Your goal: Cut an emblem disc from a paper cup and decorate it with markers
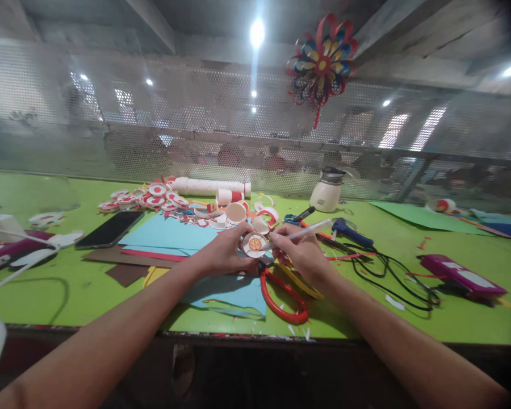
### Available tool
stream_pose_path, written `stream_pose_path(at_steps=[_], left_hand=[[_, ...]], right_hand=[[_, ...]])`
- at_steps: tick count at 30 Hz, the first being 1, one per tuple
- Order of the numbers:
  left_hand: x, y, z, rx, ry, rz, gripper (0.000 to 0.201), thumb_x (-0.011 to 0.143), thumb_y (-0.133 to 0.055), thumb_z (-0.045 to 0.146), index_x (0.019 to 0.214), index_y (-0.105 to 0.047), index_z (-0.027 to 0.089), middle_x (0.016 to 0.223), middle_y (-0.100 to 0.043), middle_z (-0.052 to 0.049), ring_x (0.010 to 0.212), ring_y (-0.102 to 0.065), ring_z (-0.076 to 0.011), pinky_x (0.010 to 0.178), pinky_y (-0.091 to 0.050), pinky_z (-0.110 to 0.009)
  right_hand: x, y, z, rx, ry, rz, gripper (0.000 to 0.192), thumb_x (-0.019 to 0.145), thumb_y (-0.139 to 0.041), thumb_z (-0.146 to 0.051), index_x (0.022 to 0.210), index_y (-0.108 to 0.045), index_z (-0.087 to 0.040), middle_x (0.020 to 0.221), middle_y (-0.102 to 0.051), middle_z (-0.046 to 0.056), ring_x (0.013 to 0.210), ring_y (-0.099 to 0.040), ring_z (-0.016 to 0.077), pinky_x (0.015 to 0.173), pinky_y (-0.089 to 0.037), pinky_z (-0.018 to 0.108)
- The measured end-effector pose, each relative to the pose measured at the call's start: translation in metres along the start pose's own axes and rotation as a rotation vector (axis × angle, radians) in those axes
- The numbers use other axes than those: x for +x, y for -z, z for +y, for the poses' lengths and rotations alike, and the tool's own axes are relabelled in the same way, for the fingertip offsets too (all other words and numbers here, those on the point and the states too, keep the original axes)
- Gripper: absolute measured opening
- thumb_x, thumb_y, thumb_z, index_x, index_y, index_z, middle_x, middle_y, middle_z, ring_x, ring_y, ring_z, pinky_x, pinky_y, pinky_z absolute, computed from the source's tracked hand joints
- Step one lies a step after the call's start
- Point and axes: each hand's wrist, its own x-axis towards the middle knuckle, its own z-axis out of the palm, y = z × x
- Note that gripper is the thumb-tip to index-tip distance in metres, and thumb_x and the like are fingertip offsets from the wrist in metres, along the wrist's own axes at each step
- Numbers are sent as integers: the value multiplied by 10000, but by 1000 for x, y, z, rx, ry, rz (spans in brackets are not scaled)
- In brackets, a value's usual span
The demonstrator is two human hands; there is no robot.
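Note:
My left hand grips a small white paper cup by its sides, with the round end turned up toward me. An orange pattern on a cream disc shows on that end. In my right hand is a slim, pale pen-like tool, pinched between thumb and fingers. Its point reaches the patterned end; whether it cuts or draws there I cannot tell. Just below my hands lie scissors with red handles and a yellow loop, on light blue paper.
Behind my hands stand cut paper cup pieces and a heap of red-and-white discs. A phone lies left. To the right are a blue glue gun, black cable, purple power strip and a cream flask.

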Motion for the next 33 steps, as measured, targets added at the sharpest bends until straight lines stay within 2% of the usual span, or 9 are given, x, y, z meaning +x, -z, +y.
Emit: stream_pose_path(at_steps=[6,14,33], left_hand=[[1,0,1,-3,-1,14,388,699,-692,235,1040,-513,186,954,-668,-47,831,-636,-203,748,-507,-352],[1,0,3,2,8,9,423,696,-702,260,1065,-510,185,935,-670,-43,816,-630,-202,741,-506,-354],[-1,-1,2,-29,2,-18,433,700,-728,286,1065,-512,199,939,-665,-36,819,-625,-202,757,-507,-362]], right_hand=[[-1,-3,-1,-20,-14,18,183,817,-625,-335,707,-600,-191,511,-586,-29,423,-472,89,412,-336,224],[-2,-4,-1,2,-18,57,216,816,-616,-334,660,-566,-193,503,-538,-48,431,-445,82,434,-343,228],[-1,-6,4,-34,-36,61,209,816,-615,-321,649,-582,-199,493,-540,-36,426,-448,85,432,-345,237]])
